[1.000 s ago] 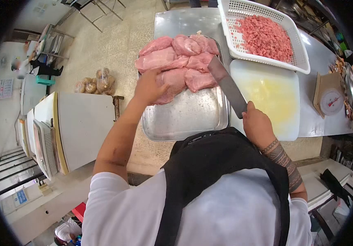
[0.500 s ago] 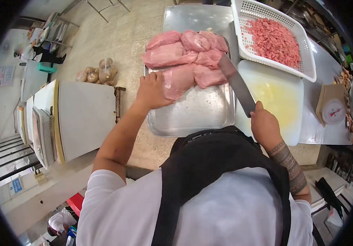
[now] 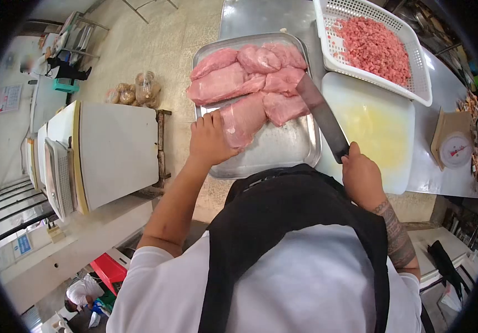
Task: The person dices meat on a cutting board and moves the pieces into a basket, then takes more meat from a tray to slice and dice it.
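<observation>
Several large pieces of raw pink meat [image 3: 264, 69] lie in a metal tray [image 3: 266, 162], filling its far part. My left hand [image 3: 211, 139] grips the nearest left piece of meat [image 3: 244, 117] at its left end, fingers over its edge and thumb along its near end. In my right hand [image 3: 363, 175] is the handle of a broad dark-bladed knife [image 3: 323, 115]. Its blade points away and to the left, over the tray's right rim, with the tip beside the meat. A white cutting board [image 3: 369, 133] with a yellowish stain lies right of the tray, partly under the knife.
A white perforated basket [image 3: 421, 91] of diced meat [image 3: 373, 50] stands behind the board. A dial scale [image 3: 454, 150] is at the right. Bagged round items [image 3: 136, 91] and a white-topped unit [image 3: 118, 158] are at the left. Other people [image 3: 86, 294] are in the background.
My left hand and the piece of meat under it have shifted slightly nearer and to the right. The tray sits at a slightly different angle. The knife stays almost where it was.
</observation>
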Tool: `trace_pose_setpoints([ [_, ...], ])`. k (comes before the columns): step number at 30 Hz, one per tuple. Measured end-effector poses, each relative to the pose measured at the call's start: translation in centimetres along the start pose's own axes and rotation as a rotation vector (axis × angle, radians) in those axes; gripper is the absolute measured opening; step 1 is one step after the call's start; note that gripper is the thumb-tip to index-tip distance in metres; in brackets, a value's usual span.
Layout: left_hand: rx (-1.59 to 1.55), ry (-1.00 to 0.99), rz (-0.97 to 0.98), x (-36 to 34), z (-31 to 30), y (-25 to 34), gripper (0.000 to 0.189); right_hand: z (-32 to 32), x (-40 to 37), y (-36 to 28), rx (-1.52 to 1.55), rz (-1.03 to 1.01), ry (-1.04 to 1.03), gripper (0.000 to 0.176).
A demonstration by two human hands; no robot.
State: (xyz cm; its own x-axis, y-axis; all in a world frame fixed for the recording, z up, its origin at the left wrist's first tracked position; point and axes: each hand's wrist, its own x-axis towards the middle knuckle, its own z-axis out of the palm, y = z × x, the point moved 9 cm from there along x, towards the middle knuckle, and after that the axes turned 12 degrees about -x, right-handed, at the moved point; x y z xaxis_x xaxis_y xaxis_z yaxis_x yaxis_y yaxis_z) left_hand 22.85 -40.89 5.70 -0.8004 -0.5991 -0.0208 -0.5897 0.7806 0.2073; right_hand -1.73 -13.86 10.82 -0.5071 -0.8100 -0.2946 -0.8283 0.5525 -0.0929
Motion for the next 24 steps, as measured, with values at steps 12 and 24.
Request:
trace_pose_setpoints([
  [12, -0.034, 0.061, -0.109, 0.0, 0.4, 0.0, 0.107, 1.7, 0.1, -0.7, 0.049, 0.023, 0.034, 0.024],
  [24, -0.057, 0.069, 0.007, 0.7, 0.0, -0.8, 0.109, -0.2, -0.7, 2.2, 0.235, 0.009, 0.145, 0.022],
])
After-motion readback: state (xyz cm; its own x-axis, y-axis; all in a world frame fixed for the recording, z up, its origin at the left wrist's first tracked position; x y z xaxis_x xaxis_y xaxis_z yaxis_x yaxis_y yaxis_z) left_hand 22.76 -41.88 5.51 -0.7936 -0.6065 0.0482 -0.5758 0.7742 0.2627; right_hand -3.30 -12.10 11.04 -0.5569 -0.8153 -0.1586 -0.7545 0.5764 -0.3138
